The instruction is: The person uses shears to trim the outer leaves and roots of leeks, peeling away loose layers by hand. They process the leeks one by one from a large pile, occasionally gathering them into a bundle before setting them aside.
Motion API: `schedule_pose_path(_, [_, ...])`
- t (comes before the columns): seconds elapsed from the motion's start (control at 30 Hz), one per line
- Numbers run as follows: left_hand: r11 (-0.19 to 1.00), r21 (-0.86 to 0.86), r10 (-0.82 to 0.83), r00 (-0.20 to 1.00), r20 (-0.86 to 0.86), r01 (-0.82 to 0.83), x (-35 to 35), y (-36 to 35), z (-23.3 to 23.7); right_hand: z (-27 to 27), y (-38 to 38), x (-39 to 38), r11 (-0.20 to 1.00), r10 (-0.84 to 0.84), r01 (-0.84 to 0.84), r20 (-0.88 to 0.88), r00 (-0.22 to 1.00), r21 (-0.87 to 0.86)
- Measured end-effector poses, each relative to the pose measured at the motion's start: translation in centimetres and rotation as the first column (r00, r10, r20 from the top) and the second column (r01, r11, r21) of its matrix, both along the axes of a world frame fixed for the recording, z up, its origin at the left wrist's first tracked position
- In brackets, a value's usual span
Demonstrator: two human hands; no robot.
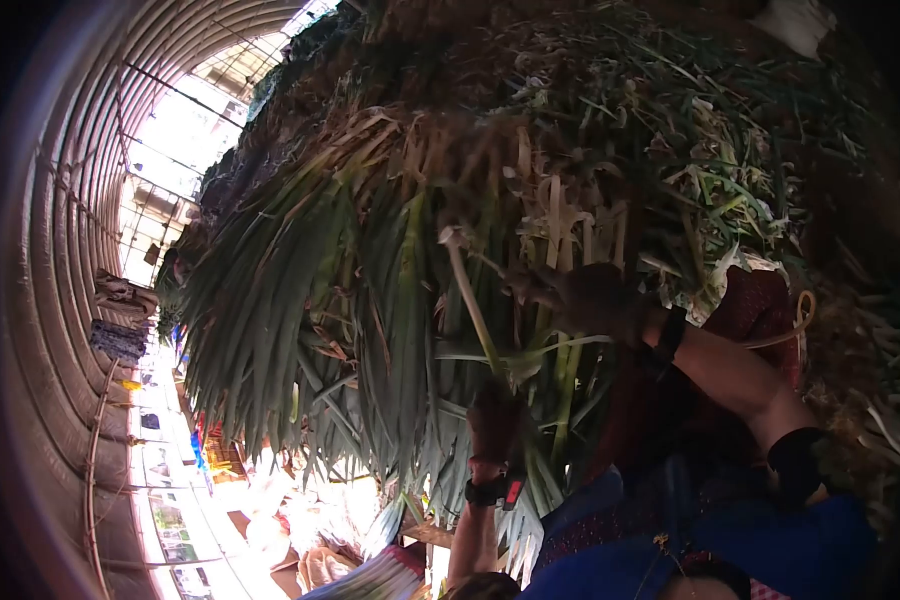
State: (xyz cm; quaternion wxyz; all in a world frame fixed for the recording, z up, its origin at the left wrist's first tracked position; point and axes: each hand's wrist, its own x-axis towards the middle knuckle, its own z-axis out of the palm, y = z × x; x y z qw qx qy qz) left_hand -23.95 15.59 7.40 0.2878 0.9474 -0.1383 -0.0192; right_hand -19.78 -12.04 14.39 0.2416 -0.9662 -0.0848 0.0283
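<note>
The left hand (495, 422) curls its fingers around 1 green onion (473, 305), whose pale end points up in front of a big pile of leafy onions (310, 290), while the right hand (595, 300) hangs near the stalk, its shadowed fingers pinching something or nothing, I cannot tell.

Holds a long stalk (477, 315) in the left hand (496, 422), pale end pointing away. Has the right hand (600, 302) just beside it, fingers too dark to make out. Wears a watch (488, 491) on the left wrist, a black band (671, 332) on the right. Faces a big heap of long green leaves (300, 300), near a curved, ribbed wall (65, 250).
</note>
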Motion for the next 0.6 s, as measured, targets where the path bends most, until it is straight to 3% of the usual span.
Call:
schedule_pose_path(0.1, [0.992,-0.106,0.062,0.993,-0.101,-0.073,0.0,-1.1,4.3,0.2,-1.6,-1.0,0.993,0.054,-0.029,0.229,0.972,-0.112])
schedule_pose_path(0.2, [0.985,-0.171,-0.040,0.993,-0.109,0.021,0.7,-2.3,6.3,2.2,-2.5,-2.9,0.988,0.042,-0.029,-0.081,0.996,0.154])
schedule_pose_path(0.27, [0.994,-0.107,-0.014,0.996,-0.088,0.005,2.7,-3.1,6.4,-1.4,-4.3,-3.0,0.998,-0.041,0.024,0.297,0.954,0.063])
schedule_pose_path(0.3, [0.997,-0.074,-0.007,0.997,-0.077,0.001,3.7,-3.7,6.2,-1.8,-4.8,-3.0,0.995,-0.077,0.045,0.374,0.924,0.094])
schedule_pose_path(0.33, [0.996,-0.059,-0.075,0.997,-0.033,0.073,4.8,-4.5,5.6,-2.2,-5.4,-3.1,0.990,-0.114,0.064,0.447,0.887,0.126])
schedule_pose_path(0.4, [0.978,-0.016,-0.209,0.977,0.046,0.210,7.1,-5.7,4.0,0.0,-6.2,-3.4,0.944,-0.193,0.068,0.374,0.907,0.322])
schedule_pose_path(0.5, [0.958,-0.035,-0.276,0.947,0.164,0.285,9.5,-8.5,1.7,1.9,-5.0,-4.6,0.977,-0.156,0.148,0.044,0.987,0.153])
schedule_pose_path(0.57, [0.903,0.062,-0.429,0.892,0.141,0.425,11.5,-9.9,0.8,1.2,-5.6,-3.3,0.992,-0.123,0.121,0.181,0.976,0.025])
schedule_pose_path(0.6, [0.877,0.139,-0.481,0.841,0.249,0.460,13.0,-9.9,0.2,0.8,-5.6,-2.6,0.996,-0.086,0.090,0.217,0.972,-0.010])
